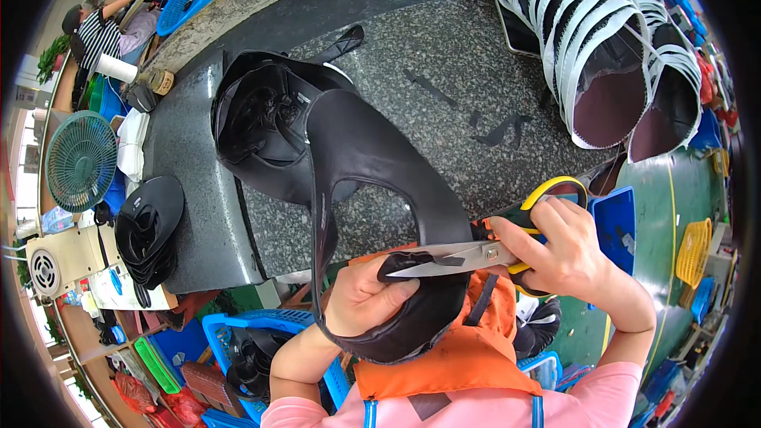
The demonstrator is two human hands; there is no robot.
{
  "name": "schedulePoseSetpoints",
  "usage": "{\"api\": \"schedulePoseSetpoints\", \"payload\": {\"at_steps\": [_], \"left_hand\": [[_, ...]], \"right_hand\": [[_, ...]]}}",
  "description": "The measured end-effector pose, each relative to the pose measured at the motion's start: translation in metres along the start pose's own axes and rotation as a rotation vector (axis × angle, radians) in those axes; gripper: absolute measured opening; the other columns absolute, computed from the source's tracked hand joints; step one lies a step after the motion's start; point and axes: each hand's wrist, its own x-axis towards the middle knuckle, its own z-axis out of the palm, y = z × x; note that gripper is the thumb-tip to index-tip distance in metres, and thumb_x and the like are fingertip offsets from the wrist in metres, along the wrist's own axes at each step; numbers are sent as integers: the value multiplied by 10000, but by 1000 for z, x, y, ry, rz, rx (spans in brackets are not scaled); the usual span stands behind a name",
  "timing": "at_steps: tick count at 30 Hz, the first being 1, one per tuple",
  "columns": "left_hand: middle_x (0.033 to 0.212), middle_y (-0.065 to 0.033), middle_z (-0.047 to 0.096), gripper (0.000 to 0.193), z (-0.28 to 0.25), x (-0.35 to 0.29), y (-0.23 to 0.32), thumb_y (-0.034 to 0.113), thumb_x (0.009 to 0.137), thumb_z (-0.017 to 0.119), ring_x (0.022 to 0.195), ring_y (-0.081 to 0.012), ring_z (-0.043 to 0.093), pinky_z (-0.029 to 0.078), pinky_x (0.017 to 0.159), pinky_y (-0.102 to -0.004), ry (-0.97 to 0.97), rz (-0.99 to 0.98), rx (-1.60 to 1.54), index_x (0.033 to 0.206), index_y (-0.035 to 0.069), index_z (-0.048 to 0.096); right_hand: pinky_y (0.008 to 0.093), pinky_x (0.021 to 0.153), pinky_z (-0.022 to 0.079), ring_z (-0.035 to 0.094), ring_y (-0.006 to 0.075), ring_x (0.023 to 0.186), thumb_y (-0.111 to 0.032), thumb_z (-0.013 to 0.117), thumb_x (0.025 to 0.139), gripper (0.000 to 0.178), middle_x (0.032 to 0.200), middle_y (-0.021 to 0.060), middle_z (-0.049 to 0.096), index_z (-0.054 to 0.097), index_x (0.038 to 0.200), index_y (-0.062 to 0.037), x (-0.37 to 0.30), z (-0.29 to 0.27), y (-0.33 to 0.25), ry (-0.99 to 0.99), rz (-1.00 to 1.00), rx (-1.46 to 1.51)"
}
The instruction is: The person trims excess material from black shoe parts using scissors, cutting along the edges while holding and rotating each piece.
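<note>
Head view: a black leather-like piece point(384, 147) extends from the stone counter point(396, 55) to the left hand point(361, 301), which grips its near end. Scissors point(476, 259), gripped by the right hand point(561, 246), lie against that end; dark scraps point(430, 89) suggest some trimming done, this edge apparently unfinished.
</note>
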Motion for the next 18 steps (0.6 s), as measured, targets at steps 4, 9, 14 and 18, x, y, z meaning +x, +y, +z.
{"api": "schedulePoseSetpoints", "payload": {"at_steps": [4,9,14,18], "left_hand": [[1183,-104,656,366,-5,5,11,17,953,551,1089,-133,599,447,971,-283,-51,-92,-62,1304,-85,529],[1072,-135,695,325,-5,7,21,95,869,712,922,-130,623,489,818,-245,6,-155,-77,1123,-100,651],[740,-45,650,308,-12,18,30,90,839,727,650,-81,562,433,596,-250,-188,-48,346,1116,-33,674],[688,-60,613,297,-18,22,36,84,826,723,604,-117,557,419,573,-266,-232,-199,278,1103,-13,681]], "right_hand": [[302,460,376,468,152,545,-191,739,578,522,696,10,380,667,1088,-104,-2,0,2,7,-28,-11],[288,443,357,451,133,519,-184,742,598,492,686,0,363,670,1080,-117,-10,-1,4,14,-22,-23],[292,440,330,425,137,500,-191,746,581,467,666,-1,344,684,1032,-86,2,-8,4,47,-70,-63],[271,423,325,432,108,492,-165,752,672,383,667,-17,359,683,1046,-121,4,-16,6,31,-98,-73]]}}
